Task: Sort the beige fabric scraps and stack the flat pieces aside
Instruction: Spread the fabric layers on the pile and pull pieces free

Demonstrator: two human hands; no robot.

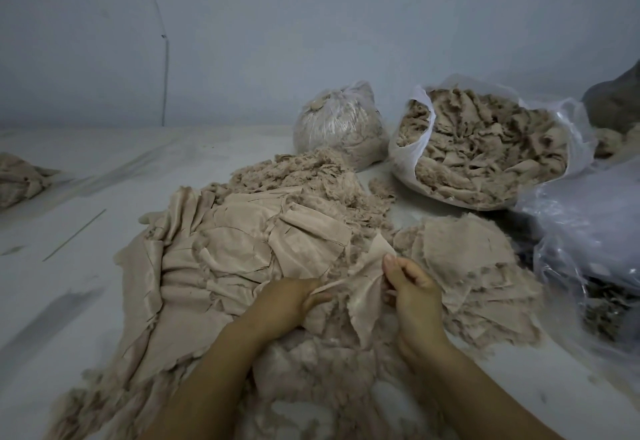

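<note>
A big heap of beige fabric scraps (221, 259) covers the white floor in front of me, with frayed bits at its far end and near edge. One thin beige scrap (367, 287) is stretched between my hands. My right hand (412, 287) pinches its upper edge between thumb and fingers. My left hand (294, 297) grips its left edge low over the heap. To the right lies a stack of flat beige pieces (474, 266).
An open white plastic bag (401, 162) full of scraps stands at the back right, beside a tied bag (339, 124). Clear plastic sacks (588, 231) lie at the far right. A small scrap bundle (20, 180) sits far left. A thin stick (74, 235) lies on the floor.
</note>
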